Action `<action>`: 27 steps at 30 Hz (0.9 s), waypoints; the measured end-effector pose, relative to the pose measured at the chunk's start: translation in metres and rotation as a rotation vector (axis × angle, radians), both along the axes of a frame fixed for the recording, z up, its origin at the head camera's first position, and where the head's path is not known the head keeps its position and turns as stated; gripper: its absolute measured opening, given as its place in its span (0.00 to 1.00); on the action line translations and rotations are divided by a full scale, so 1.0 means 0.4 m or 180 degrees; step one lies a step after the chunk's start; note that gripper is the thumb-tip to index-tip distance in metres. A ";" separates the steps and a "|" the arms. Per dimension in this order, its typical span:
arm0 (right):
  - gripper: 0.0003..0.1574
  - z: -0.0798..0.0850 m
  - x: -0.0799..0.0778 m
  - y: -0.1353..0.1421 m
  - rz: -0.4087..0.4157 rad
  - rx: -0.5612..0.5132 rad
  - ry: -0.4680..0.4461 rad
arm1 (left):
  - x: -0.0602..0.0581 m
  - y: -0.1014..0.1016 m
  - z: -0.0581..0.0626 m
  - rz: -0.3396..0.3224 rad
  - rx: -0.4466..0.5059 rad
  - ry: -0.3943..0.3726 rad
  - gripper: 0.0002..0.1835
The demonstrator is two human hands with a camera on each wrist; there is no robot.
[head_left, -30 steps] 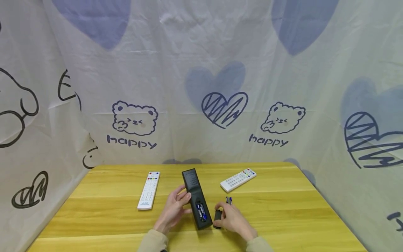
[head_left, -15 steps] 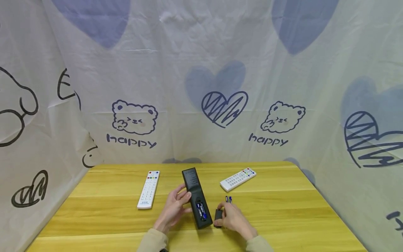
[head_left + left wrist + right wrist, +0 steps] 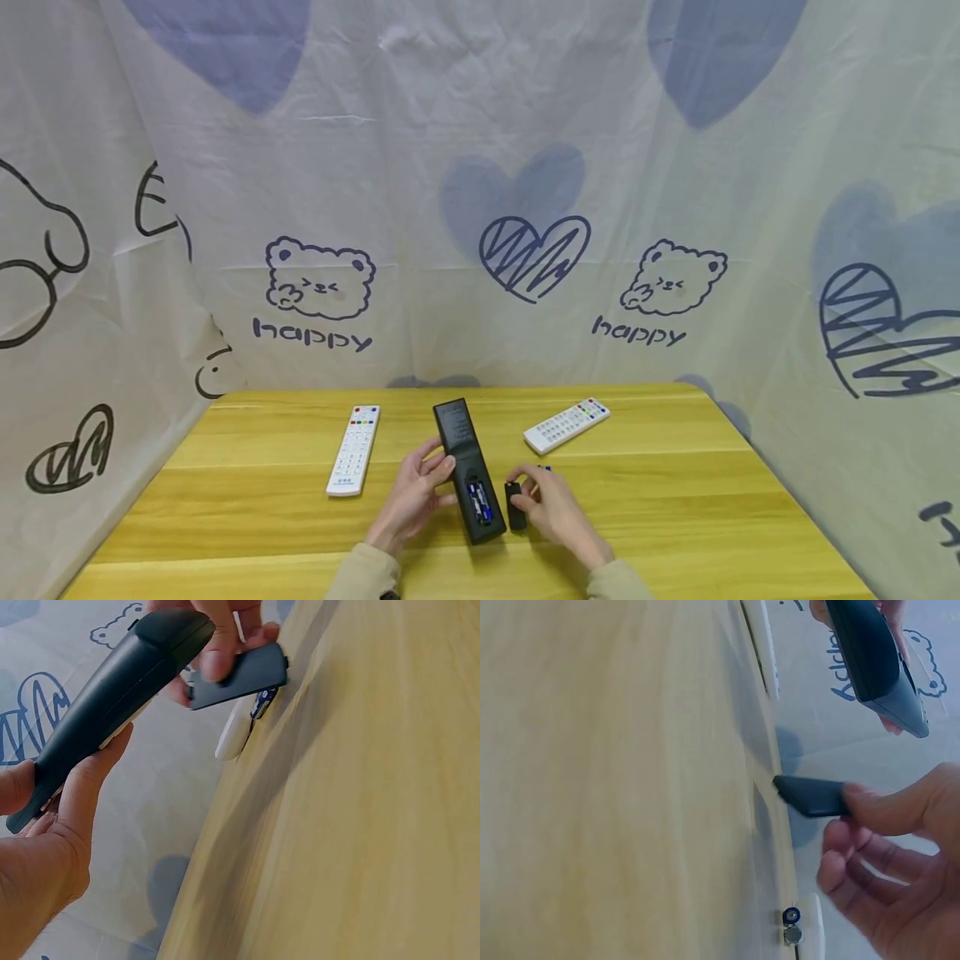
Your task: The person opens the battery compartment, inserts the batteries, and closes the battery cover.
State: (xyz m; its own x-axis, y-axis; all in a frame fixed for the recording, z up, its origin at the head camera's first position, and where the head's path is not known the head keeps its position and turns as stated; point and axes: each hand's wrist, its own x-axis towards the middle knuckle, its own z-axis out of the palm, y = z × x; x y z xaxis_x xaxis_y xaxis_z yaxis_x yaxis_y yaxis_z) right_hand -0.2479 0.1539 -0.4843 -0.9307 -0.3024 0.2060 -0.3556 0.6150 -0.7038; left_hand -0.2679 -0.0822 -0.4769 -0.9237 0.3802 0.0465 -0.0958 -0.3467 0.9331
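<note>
My left hand [image 3: 411,497] grips a black remote control [image 3: 459,442] around its side, thumb on the back face. The remote is held off the table with its back toward me, its battery bay uncovered. Two blue-and-silver batteries [image 3: 480,503] lie side by side in that bay. To the right, my right hand [image 3: 553,508] pinches a small black battery cover [image 3: 515,507] between thumb and fingers. In the right wrist view the cover [image 3: 814,796] is up off the table, apart from the remote [image 3: 874,656].
A white remote control [image 3: 354,452] lies at the left of the wooden table [image 3: 247,517], another white remote [image 3: 567,426] at the back right. Loose blue batteries [image 3: 544,468] lie behind my right hand, mostly hidden in the head view. A patterned cloth [image 3: 427,333] hangs behind the table.
My right hand has raised the battery cover slightly and turned it, so more of it shows beside the remote. The left hand and black remote have stayed nearly still.
</note>
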 end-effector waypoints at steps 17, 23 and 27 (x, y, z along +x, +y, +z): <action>0.13 0.017 0.003 -0.022 -0.0354 -0.0892 0.0492 | 0.000 -0.001 -0.002 -0.0025 -0.0019 0.0015 0.32; 0.13 0.011 0.004 -0.021 -0.0184 -0.1119 0.0842 | 0.000 -0.002 -0.004 -0.0036 -0.0026 0.0036 0.32; 0.14 0.009 0.003 -0.019 0.0085 -0.1236 0.1127 | -0.001 0.000 -0.005 -0.0027 -0.0011 0.0018 0.32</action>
State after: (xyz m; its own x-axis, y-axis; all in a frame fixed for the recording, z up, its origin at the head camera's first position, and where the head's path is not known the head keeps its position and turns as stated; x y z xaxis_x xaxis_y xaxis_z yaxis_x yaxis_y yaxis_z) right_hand -0.2468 0.1462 -0.4808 -0.7767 -0.1637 0.6082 -0.6250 0.3202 -0.7119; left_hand -0.2683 -0.0823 -0.4790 -0.9202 0.3882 0.0503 -0.0935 -0.3427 0.9348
